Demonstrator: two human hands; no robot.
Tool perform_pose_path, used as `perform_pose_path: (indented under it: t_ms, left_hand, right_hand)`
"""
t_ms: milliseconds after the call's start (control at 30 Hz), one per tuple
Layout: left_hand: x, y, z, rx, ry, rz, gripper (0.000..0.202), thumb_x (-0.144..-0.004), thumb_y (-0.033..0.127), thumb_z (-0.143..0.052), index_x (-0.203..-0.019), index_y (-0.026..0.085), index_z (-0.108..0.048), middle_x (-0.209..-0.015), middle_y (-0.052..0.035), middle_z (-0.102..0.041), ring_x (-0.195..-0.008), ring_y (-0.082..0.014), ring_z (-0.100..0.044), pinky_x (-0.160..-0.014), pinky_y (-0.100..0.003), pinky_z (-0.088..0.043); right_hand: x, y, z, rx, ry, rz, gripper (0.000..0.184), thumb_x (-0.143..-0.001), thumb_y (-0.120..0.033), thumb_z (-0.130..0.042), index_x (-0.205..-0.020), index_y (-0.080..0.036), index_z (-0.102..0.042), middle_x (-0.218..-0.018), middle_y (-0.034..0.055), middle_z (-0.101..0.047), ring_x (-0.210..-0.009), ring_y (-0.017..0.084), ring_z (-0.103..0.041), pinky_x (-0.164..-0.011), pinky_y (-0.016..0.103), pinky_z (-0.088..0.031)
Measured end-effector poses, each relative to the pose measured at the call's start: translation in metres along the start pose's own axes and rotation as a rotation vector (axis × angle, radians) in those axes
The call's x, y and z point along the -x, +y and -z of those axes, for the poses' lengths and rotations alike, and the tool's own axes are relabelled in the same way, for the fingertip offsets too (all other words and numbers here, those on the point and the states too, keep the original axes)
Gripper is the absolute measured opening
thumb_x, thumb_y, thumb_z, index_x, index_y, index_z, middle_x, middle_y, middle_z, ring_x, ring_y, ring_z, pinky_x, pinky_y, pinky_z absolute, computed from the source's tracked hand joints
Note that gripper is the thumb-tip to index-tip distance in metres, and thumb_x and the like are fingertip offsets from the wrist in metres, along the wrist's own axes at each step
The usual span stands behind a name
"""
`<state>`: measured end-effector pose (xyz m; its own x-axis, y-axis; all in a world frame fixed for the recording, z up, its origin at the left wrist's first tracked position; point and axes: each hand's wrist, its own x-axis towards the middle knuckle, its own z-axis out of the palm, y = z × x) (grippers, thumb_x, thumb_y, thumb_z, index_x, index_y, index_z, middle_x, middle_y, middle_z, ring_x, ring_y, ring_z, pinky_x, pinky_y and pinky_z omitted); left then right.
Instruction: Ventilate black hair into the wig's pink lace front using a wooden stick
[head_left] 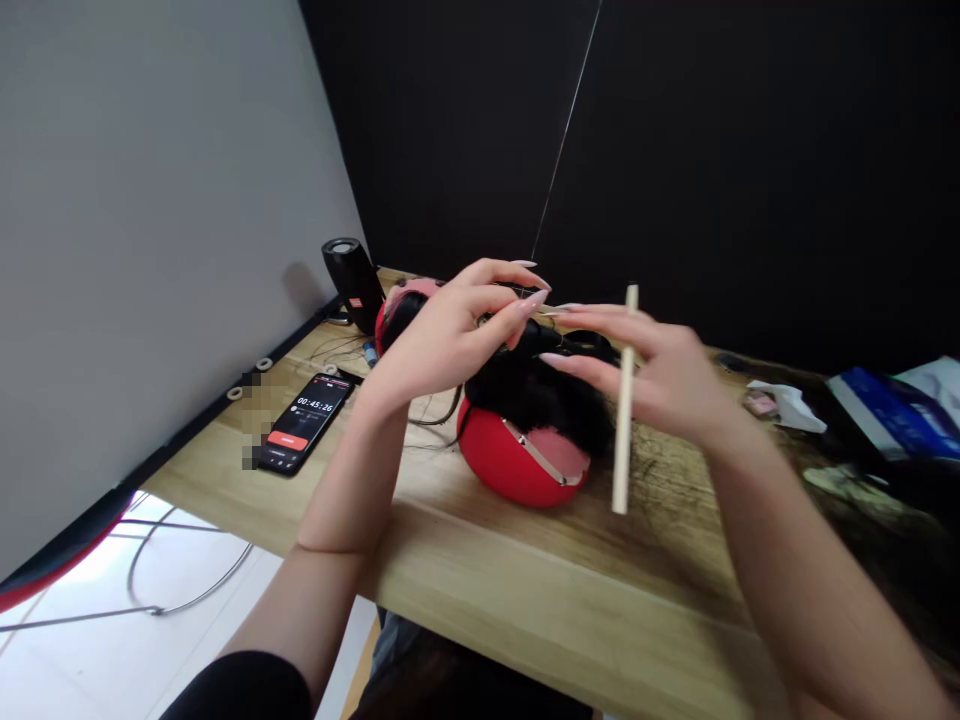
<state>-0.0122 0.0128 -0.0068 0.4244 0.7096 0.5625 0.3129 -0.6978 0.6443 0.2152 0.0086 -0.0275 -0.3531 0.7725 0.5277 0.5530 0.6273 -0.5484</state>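
A rounded red form (499,455) with a pink patch sits on the wooden table, strapped with a pale band (536,458). Black hair (559,400) covers its upper part. My left hand (480,320) is over the hair, thumb and fingers pinched together; what lies between the tips is too small to name. Facing it, my right hand (645,365) reaches toward the same spot, its fingertips close to the left ones. A pale, straight stick (624,430) is tucked in the right hand and points down toward the table. The hands partly hide the hair's top.
A phone (307,425) showing a timer lies at left. Behind it stand a black cylindrical speaker (351,285) and a second red-and-pink form (390,315) with dark hair. At right are a crumpled tissue (796,408), a blue package (877,405) and loose dark hair (847,540).
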Motion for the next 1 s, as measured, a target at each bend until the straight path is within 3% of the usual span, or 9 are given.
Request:
perform_pose_path:
  t_ms: [100, 167, 267, 367, 500, 633, 767, 867, 1000]
  left_hand:
    - [-0.002, 0.006, -0.014, 0.142, 0.003, -0.060, 0.042, -0.098, 0.036, -0.051, -0.060, 0.018, -0.055, -0.119, -0.0050, -0.066, -0.125, -0.0195, -0.056, -0.109, -0.037, -0.044]
    - [-0.001, 0.008, -0.020, 0.290, 0.011, -0.039, 0.046, -0.099, 0.045, -0.047, -0.060, 0.019, -0.053, -0.103, -0.0042, -0.069, -0.105, -0.0190, -0.065, -0.092, -0.036, -0.054]
    - [0.003, 0.008, -0.024, 0.439, 0.034, 0.063, 0.052, -0.096, 0.058, -0.044, -0.062, 0.020, -0.052, -0.071, -0.0017, -0.061, -0.063, -0.0135, -0.063, -0.059, -0.031, -0.054]
    - [0.005, 0.008, -0.024, 0.458, 0.050, 0.140, 0.048, -0.093, 0.060, -0.050, -0.065, 0.020, -0.053, -0.062, 0.0020, -0.051, -0.048, -0.0083, -0.049, -0.048, -0.026, -0.046]
    - [0.003, 0.013, -0.027, 0.478, -0.104, 0.134, 0.045, -0.096, 0.055, -0.048, -0.069, 0.020, -0.054, -0.060, 0.0039, -0.043, -0.050, -0.0069, -0.043, -0.051, -0.023, -0.044]
    - [0.003, 0.017, -0.037, 0.441, -0.373, 0.113, 0.039, -0.098, 0.050, -0.047, -0.076, 0.020, -0.056, -0.067, 0.0034, -0.048, -0.057, -0.0073, -0.045, -0.056, -0.022, -0.044]
    - [0.005, 0.018, -0.043, 0.348, -0.401, 0.136, 0.037, -0.098, 0.051, -0.044, -0.086, 0.020, -0.062, -0.077, 0.0013, -0.057, -0.070, -0.0112, -0.054, -0.065, -0.024, -0.049]
    - [0.008, 0.020, -0.044, 0.269, -0.409, 0.118, 0.034, -0.101, 0.044, -0.041, -0.094, 0.020, -0.064, -0.090, -0.0010, -0.063, -0.087, -0.0146, -0.060, -0.082, -0.027, -0.051]
    - [0.010, 0.025, -0.046, 0.108, -0.280, 0.037, 0.025, -0.100, 0.034, -0.045, -0.100, 0.023, -0.068, -0.110, -0.0050, -0.060, -0.114, -0.0186, -0.053, -0.106, -0.034, -0.042]
  right_hand:
    - [-0.007, -0.003, -0.026, -0.133, -0.034, 0.024, 0.022, -0.089, -0.037, -0.063, -0.103, -0.025, -0.075, -0.116, 0.0035, -0.072, -0.110, 0.023, -0.066, -0.102, 0.041, -0.050]
    - [-0.006, 0.000, -0.029, -0.208, -0.037, 0.024, 0.021, -0.092, -0.034, -0.058, -0.096, -0.025, -0.076, -0.111, 0.0023, -0.073, -0.106, 0.022, -0.068, -0.099, 0.039, -0.052]
    - [0.004, 0.005, -0.017, -0.233, -0.141, 0.013, 0.020, -0.091, -0.035, -0.060, -0.093, -0.024, -0.077, -0.109, 0.0013, -0.074, -0.107, 0.022, -0.068, -0.101, 0.038, -0.052]
    - [0.019, 0.004, 0.004, -0.201, -0.120, -0.102, 0.019, -0.084, -0.036, -0.070, -0.099, -0.027, -0.077, -0.112, 0.0016, -0.073, -0.112, 0.024, -0.066, -0.105, 0.042, -0.050]
    - [0.042, -0.008, 0.018, -0.347, 0.111, -0.233, 0.028, -0.078, -0.028, -0.077, -0.106, -0.031, -0.074, -0.114, -0.0001, -0.072, -0.109, 0.022, -0.068, -0.101, 0.040, -0.055]
    - [0.055, -0.018, 0.010, -0.369, 0.051, -0.137, 0.037, -0.078, -0.026, -0.076, -0.115, -0.031, -0.070, -0.119, 0.0007, -0.070, -0.109, 0.022, -0.068, -0.098, 0.039, -0.057]
    - [0.058, -0.022, 0.001, -0.200, 0.038, -0.125, 0.032, -0.080, -0.031, -0.074, -0.112, -0.028, -0.071, -0.112, 0.0033, -0.071, -0.103, 0.022, -0.068, -0.096, 0.039, -0.057]
    - [0.055, -0.022, -0.001, -0.230, 0.036, -0.153, 0.024, -0.079, -0.033, -0.075, -0.103, -0.027, -0.074, -0.106, 0.0020, -0.073, -0.098, 0.021, -0.069, -0.093, 0.038, -0.057]
    - [0.052, -0.018, -0.004, -0.349, 0.044, -0.175, 0.009, -0.083, -0.034, -0.072, -0.088, -0.029, -0.077, -0.101, 0.0002, -0.074, -0.100, 0.021, -0.069, -0.094, 0.038, -0.057]
